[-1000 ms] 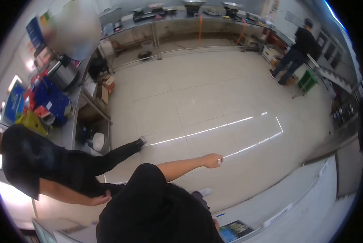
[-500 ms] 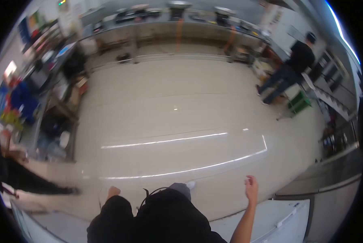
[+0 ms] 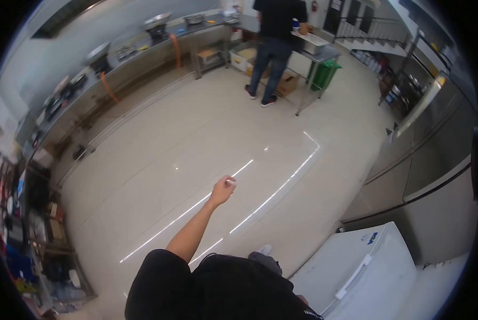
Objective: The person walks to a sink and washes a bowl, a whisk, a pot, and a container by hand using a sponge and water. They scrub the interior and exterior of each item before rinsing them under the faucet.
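My left hand (image 3: 224,190) is stretched out over the tiled floor, its fingers curled. A small whitish patch shows at the fingers, too small to make out. Only a small bit of skin of my right hand or arm (image 3: 301,300) shows at the right side of my black shirt; its fingers are hidden. Beside it on the right is a white chest freezer (image 3: 329,272) with a handle along its front edge.
A person in black (image 3: 273,48) stands at a metal table (image 3: 324,54), a green bin (image 3: 324,73) beside it. A long counter (image 3: 137,50) runs along the back wall. Loaded shelves (image 3: 52,240) stand at left, metal cabinets (image 3: 409,170) at right, stairs behind.
The view has turned right. My left hand has swung forward from beside my body. My right hand, earlier stretched out over the floor, has drawn back and is mostly hidden.
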Motion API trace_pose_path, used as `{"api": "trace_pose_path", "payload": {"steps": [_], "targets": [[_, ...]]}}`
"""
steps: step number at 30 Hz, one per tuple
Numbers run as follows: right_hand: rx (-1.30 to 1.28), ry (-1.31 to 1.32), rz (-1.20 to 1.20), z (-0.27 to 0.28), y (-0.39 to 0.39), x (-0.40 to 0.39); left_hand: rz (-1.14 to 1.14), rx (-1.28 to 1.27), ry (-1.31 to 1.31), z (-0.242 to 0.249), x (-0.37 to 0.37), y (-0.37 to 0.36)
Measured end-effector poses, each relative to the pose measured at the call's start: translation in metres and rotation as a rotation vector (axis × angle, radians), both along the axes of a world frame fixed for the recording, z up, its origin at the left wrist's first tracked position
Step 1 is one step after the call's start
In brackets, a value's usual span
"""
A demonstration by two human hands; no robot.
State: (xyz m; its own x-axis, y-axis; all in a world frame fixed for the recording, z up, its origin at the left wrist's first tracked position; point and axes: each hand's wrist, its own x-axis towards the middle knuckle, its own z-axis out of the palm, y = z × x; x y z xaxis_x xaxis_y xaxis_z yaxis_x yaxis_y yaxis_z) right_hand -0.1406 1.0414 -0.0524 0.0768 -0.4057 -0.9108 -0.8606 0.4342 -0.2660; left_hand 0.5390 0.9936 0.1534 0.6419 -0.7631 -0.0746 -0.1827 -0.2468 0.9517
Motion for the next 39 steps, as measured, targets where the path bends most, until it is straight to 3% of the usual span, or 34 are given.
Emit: {"api": "trace_pose_path", "payload": {"steps": [2,5,6,8,10,11,12,14,17,19,21,24,25,27,29,30,31,33,38,39], "targets": [[0.07,-0.031,-0.267,0.008,-0.053,-0.013,-0.068,0.104,-0.078,-0.051,-0.014,-0.05],[0.154,-0.156,-0.538,-0.004,-0.141,-0.014,-0.544,0.553,-0.299,-0.111,-0.041,-0.061],[0.144,-0.209,-0.455,-0.01,-0.178,-0.007,-0.713,0.652,-0.293,-0.14,-0.045,-0.053],[-0.269,-0.27,0.786,-0.02,-0.268,0.009,-0.76,0.874,-0.146,-0.148,-0.063,-0.042],[-0.135,-0.173,-0.061,0.0,-0.355,0.068,-0.76,1.181,0.164,-0.149,-0.065,-0.047],[-0.283,-0.242,-0.11,0.021,-0.391,0.102,-0.755,1.189,0.229,-0.151,-0.061,-0.049],[-0.435,-0.31,-0.159,0.041,-0.434,0.136,-0.925,1.211,0.232,-0.156,-0.051,-0.059],[-0.504,-0.303,-0.118,0.044,-0.51,0.181,-1.026,1.354,0.263,-0.167,-0.03,-0.1],[-0.516,-0.412,0.003,0.066,-0.588,0.228,-0.417,1.295,0.394,-0.166,0.017,-0.199],[-0.527,-0.372,0.167,0.089,-0.646,0.245,-0.255,1.072,0.333,-0.185,0.049,-0.287],[-0.495,-0.41,0.016,0.11,-0.691,0.249,-0.299,0.967,0.03,-0.175,0.067,-0.401],[-0.49,-0.392,-0.215,0.116,-0.741,0.241,-0.455,0.697,-0.18,-0.156,0.077,-0.58],[-0.493,-0.368,-0.288,0.107,-0.753,0.226,-0.486,0.645,-0.203,-0.135,0.069,-0.642],[-0.455,-0.29,-0.232,0.038,-0.776,0.175,-0.534,0.56,-0.21,-0.094,0.043,-0.753],[-0.205,-0.128,-0.079,0.029,-0.806,0.133,-0.553,0.49,-0.181,-0.064,0.019,-0.85],[-0.281,-0.164,0.604,-0.042,-0.814,0.088,-0.553,0.436,-0.133,-0.07,0.011,-0.889],[-0.219,-0.075,0.279,-0.087,-0.806,0.057,-0.546,0.393,-0.079,-0.078,0.003,-0.917],[-0.104,0.034,-0.041,-0.085,-0.858,0.017,-0.554,0.401,0.001,-0.092,-0.018,-0.954],[0.149,0.081,-0.016,-0.028,-1.058,0.029,-0.699,0.739,-0.043,-0.136,-0.018,-0.975],[0.075,0.02,-0.12,-0.017,-1.11,0.035,-0.611,0.79,-0.001,-0.144,-0.017,-0.972]]}}
